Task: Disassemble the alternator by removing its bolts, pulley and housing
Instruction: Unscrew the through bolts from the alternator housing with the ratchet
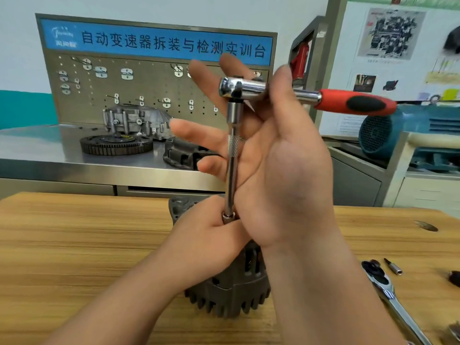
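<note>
A wooden counter [74,232] carries a grey alternator [231,295] standing at its middle. At 4 o'clock from it lies a chrome ratchet [388,292], with a small bit [393,266] just beside it at 3 o'clock. At 12 o'clock, a steel counter [37,150] bears a toothed ring [116,144].

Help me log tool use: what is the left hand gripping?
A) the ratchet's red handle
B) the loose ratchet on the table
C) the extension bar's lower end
C: the left hand curls round the foot of the extension bar, atop the alternator.
</note>
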